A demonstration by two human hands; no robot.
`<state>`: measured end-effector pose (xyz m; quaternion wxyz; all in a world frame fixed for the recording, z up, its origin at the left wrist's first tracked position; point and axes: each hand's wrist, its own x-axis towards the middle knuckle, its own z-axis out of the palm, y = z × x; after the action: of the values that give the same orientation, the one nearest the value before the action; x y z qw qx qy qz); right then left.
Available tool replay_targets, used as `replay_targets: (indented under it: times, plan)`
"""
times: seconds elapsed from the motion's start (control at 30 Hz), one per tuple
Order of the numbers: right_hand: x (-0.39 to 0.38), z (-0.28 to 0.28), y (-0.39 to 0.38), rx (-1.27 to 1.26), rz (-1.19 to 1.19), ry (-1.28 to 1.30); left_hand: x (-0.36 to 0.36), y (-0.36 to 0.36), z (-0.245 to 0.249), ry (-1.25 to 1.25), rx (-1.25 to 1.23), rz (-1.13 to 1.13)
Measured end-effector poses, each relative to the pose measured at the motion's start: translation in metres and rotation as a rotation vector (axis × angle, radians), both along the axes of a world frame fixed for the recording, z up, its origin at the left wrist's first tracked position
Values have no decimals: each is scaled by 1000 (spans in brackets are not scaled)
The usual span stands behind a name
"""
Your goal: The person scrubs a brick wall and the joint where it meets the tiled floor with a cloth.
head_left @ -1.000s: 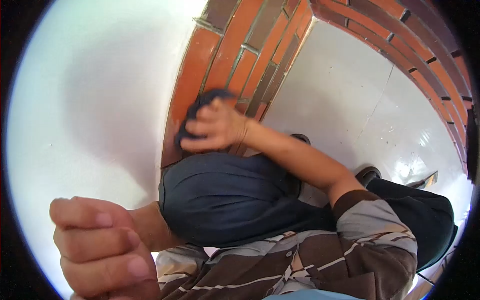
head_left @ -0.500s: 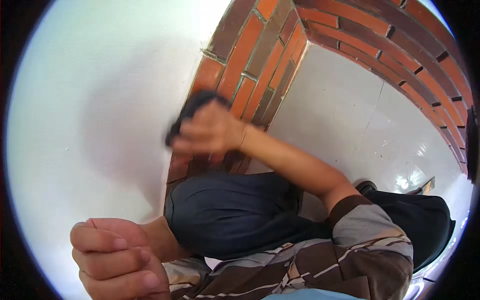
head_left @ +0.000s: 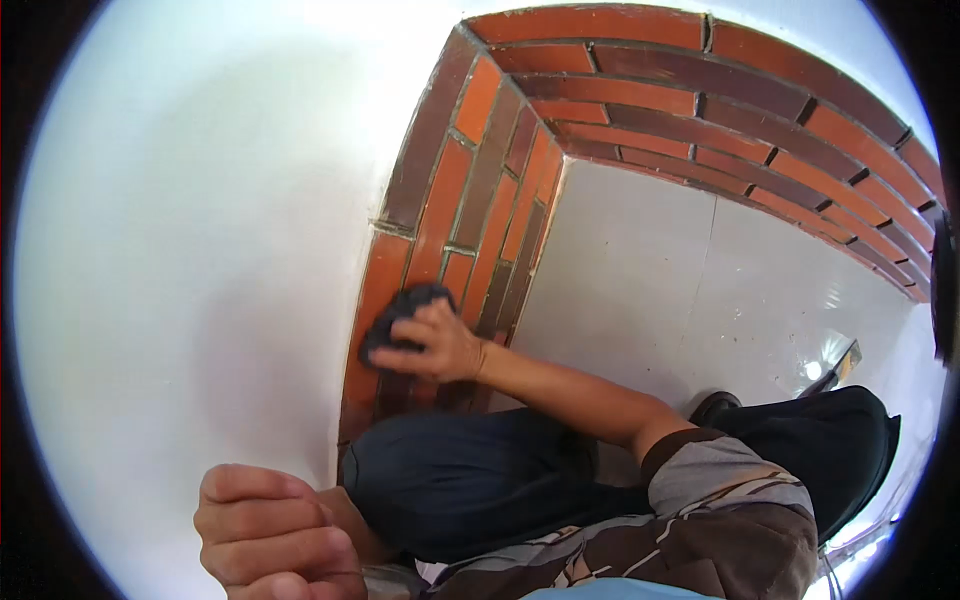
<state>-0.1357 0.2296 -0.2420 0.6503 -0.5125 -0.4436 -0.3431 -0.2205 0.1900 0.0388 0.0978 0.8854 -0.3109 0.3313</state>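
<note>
My right hand (head_left: 440, 340) presses a bunched dark cloth (head_left: 395, 322) against the brick-patterned strip (head_left: 430, 240) low on the wall. Its fingers curl over the cloth, and the motion blurs them a little. At the lower left my left hand (head_left: 275, 530) is closed in a loose fist in front of the white wall (head_left: 200, 250). Nothing shows between its fingers. The left forearm passes beside my dark-trousered knee (head_left: 470, 480).
Brick strips meet in a corner, and the second strip (head_left: 700, 110) runs along the far right wall. Pale floor (head_left: 620, 270) with specks lies between. A scraper-like tool with a dark handle (head_left: 825, 382) rests near my shoe (head_left: 715, 405).
My right hand and the cloth have moved down along the brick strip. The left fist has shifted slightly right and down. The view has turned a little toward the corner.
</note>
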Motion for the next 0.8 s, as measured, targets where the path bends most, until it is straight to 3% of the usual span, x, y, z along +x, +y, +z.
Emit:
replay_targets:
  times: [0.17, 0.27, 0.4, 0.57, 0.67, 0.8]
  plan:
    - [166, 66, -1, 137, -347, 431, -11, 9, 3, -8, -44, -42]
    - [249, 67, -2, 207, -499, 508, -4, 11, -2, -20, -17, 25]
    - [238, 31, -6, 206, -453, 480, 15, 5, -6, 17, -7, -8]
    - [87, -50, -6, 15, -258, 614, 36, -4, -11, 49, -23, -89]
    - [36, -65, -1, -103, -274, 656, 45, -3, -16, 51, -46, -108]
    - [78, -81, -5, -67, -296, 608, 54, -2, -20, 86, -37, -115]
